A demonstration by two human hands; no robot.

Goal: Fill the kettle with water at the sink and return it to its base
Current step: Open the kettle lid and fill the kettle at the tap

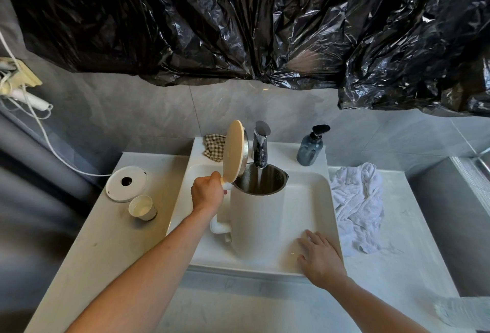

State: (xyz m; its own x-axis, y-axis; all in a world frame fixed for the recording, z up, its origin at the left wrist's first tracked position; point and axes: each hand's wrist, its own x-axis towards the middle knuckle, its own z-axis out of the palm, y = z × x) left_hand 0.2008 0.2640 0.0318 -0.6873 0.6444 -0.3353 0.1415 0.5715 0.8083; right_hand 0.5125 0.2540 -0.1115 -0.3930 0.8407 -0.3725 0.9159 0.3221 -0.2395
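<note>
Water runs from the faucet [261,144] into the open kettle [258,216] standing in the sink [315,187]. The left hand [207,195] is clamped on its handle; the right hand [319,256] rests flat, fingers spread, on the sink's front rim. Filled, the kettle will likely be heavy and wet; the handle seems safest. Its base [126,183] waits at the bench's left edge.
</note>
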